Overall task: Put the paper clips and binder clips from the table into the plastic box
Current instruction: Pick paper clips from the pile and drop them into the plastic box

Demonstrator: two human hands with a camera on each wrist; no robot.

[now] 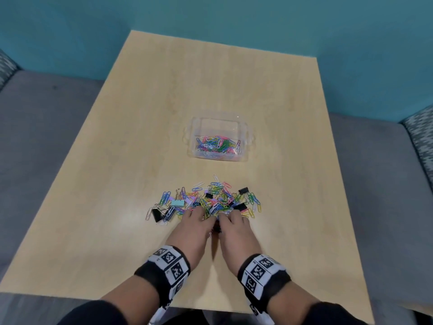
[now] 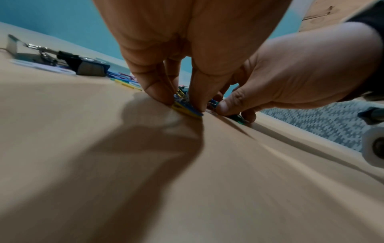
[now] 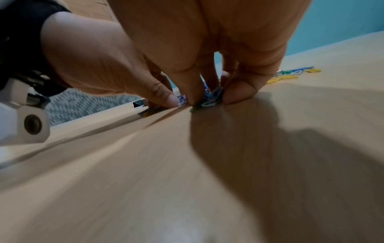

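A heap of coloured paper clips mixed with black binder clips lies on the wooden table. My left hand and right hand sit side by side at the heap's near edge, fingers curled down into it. Seen from the left wrist, my left hand pinches a small bunch of paper clips against the table. Seen from the right wrist, my right hand pinches a bunch of paper clips. Beyond the heap stands the clear plastic box, holding several clips.
A black binder clip and a pale blue one lie at the heap's left end. Grey upholstered seats flank the table on both sides. A teal wall rises behind it.
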